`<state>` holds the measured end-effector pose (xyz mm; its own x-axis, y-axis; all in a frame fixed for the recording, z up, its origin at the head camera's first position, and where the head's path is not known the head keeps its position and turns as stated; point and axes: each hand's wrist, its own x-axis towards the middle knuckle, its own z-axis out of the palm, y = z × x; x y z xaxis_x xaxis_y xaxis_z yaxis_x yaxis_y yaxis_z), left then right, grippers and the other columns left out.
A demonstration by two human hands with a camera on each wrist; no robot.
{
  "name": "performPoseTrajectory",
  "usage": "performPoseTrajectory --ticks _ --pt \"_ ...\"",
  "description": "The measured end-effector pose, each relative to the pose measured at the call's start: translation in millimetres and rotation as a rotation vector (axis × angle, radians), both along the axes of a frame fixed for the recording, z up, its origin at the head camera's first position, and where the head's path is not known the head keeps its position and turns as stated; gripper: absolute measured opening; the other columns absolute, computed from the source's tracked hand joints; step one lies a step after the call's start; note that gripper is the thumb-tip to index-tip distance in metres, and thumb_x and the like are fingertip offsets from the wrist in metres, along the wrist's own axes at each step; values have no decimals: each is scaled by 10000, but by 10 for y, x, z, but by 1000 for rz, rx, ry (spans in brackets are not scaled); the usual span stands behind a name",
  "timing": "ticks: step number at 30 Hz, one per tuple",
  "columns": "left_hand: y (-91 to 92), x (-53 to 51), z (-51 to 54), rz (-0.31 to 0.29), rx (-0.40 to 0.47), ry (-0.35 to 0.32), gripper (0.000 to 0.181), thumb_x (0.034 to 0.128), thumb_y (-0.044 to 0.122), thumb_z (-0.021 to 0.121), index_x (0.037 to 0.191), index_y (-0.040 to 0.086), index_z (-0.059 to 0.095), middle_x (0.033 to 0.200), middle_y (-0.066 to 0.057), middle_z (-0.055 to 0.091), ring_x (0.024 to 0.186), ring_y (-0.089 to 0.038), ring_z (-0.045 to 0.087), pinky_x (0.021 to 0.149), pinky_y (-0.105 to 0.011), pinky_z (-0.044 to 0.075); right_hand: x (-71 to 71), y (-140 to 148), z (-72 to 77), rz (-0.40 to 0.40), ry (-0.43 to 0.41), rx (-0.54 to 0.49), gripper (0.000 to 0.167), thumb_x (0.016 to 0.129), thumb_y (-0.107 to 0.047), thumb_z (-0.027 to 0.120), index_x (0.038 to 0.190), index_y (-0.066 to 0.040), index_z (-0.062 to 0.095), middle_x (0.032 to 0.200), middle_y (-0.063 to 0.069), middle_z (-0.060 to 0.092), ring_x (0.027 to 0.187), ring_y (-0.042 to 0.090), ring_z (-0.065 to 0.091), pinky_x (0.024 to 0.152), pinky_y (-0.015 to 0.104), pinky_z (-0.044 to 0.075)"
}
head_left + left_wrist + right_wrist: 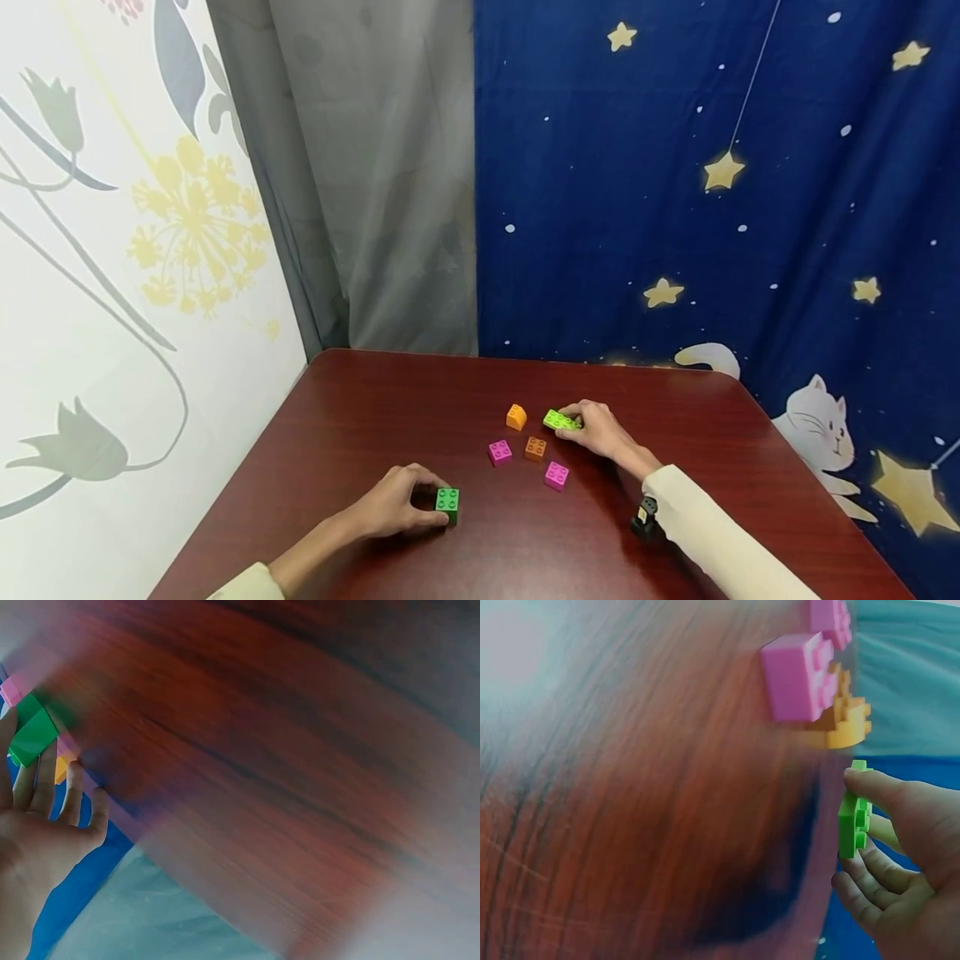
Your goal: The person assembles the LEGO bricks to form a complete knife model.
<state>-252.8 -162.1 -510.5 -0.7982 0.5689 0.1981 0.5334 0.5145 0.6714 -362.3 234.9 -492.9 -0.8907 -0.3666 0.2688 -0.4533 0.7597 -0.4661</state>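
Block in green (447,503) is pinched by the left hand (396,505); well apart, the right hand (600,428) grips a lime block (557,420)

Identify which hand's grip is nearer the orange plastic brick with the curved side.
Right. The right-hand grip is just right of the brick; the left-hand grip is farther off, to its left and lower in the head view.

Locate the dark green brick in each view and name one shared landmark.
Head: dark green brick low, just left of centre, held in the left hand.
Left wrist: dark green brick near the left edge, above mid-height.
Right wrist: not in the picture.
Shared landmark: the blue curtain, in all three.
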Motion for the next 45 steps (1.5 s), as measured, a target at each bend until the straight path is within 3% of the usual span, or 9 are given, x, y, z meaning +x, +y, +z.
performPoseTrajectory --ticks 11,15,21,32,40,45 --pt "26 -72 1 -2 8 4 276 865 312 872 1105 213 778 995 151 695 982 -141 624 849 -328 544 182 -187 193 95 37 -24 339 866 -245 867 1153 -83 785 989 25 692 826 161 593 711 275 504" --pt "48 -95 -8 -10 11 10 282 863 319 872 1104 204 779 982 133 701 967 -161 629 836 -335 543 278 -306 205 129 29 -34 328 860 -249 875 1135 -95 784 982 2 696 824 159 601 711 262 512" --pt "63 -125 -8 6 -8 3 280 840 329 891 1073 221 781 942 137 698 948 -166 623 835 -339 529 422 -530 241 201 17 -80 307 859 -243 876 1117 -100 790 964 -13 687 837 256 631 698 276 526" --pt "86 -121 17 3 -11 29 279 813 297 913 1046 201 793 905 139 709 909 -142 623 817 -326 531 569 -864 235 316 -8 -104 317 864 -261 874 1124 -101 786 949 -18 700 802 244 644 636 213 513" --pt "85 -135 22 -8 -14 34 278 812 298 914 1039 191 794 901 150 719 903 -147 625 809 -332 526 667 -1064 182 364 -11 -85 300 871 -319 865 1131 -185 799 995 -103 723 851 53 589 687 243 521" --pt "84 -152 21 -6 -39 26 309 806 318 916 1039 157 790 901 151 710 908 -120 629 812 -315 531 731 -1192 139 397 -22 -101 310 868 -330 867 1128 -179 792 1004 -94 732 844 27 608 698 244 548"
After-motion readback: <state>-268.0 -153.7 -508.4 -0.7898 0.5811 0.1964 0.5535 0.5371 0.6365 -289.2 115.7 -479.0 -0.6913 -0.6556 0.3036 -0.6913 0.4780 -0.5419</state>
